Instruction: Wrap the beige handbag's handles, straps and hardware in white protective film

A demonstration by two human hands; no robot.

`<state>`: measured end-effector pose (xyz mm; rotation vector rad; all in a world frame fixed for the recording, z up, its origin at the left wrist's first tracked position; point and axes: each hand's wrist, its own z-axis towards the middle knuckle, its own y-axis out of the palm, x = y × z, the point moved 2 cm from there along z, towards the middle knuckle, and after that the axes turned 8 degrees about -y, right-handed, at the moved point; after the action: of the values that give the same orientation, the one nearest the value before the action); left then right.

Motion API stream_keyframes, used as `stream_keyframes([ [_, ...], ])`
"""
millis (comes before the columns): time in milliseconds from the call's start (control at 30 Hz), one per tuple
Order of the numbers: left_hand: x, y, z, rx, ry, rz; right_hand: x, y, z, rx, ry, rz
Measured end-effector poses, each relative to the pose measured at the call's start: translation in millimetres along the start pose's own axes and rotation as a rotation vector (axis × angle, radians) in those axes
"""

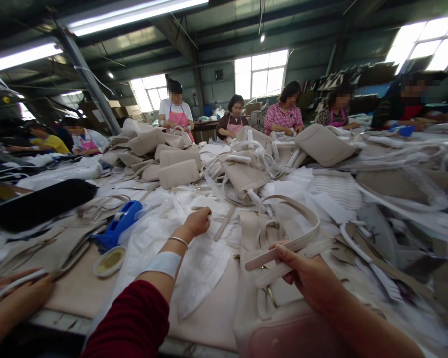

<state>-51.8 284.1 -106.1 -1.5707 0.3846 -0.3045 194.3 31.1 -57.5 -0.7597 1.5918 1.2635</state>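
My right hand (302, 266) pinches a beige handbag strap (261, 254) between thumb and fingers. The strap's end points left, over a beige handbag (248, 228) with gold-coloured metal fittings. A looped handle (306, 209) arches up behind the fingers. Farther forward and to the left, my left hand (197, 221) is closed above the white wrapping sheets (205, 271). Its fingertips are turned away, so what they hold, if anything, is hidden. Beside it on the sheets lies a narrow beige strip (224, 223).
A blue tape dispenser (118, 224), a tape roll (110, 261) and a black padded piece (43, 204) lie at left. Beige bags (179, 171) are heaped across the table's middle. A neighbour's hands (26, 291) are at the left edge; several co-workers stand behind the heap.
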Motion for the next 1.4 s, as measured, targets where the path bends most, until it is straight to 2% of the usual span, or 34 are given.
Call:
stream_keyframes([
  [133, 7, 4.6, 2, -0.063, 0.047, 0.007, 1, -1, 1, -0.003, 0.000, -0.013],
  [267, 17, 6.5, 8, -0.057, 0.070, 0.019, 4, -1, 4, 0.007, 0.007, -0.009],
  [567, 29, 16.0, 28, -0.015, -0.075, 0.088, 7, -2, 7, 0.014, 0.012, -0.011],
  [800, 32, 20.5, 34, -0.028, -0.077, 0.113, 9, -2, 10, 0.009, 0.009, -0.012],
  [1167, 30, 22.9, 23, -0.010, -0.048, 0.106, 9, -3, 8, -0.004, 0.014, 0.013],
  [1400, 38, 25.6, 36, -0.022, -0.098, 0.080, 9, -4, 8, 0.006, 0.021, 0.001],
])
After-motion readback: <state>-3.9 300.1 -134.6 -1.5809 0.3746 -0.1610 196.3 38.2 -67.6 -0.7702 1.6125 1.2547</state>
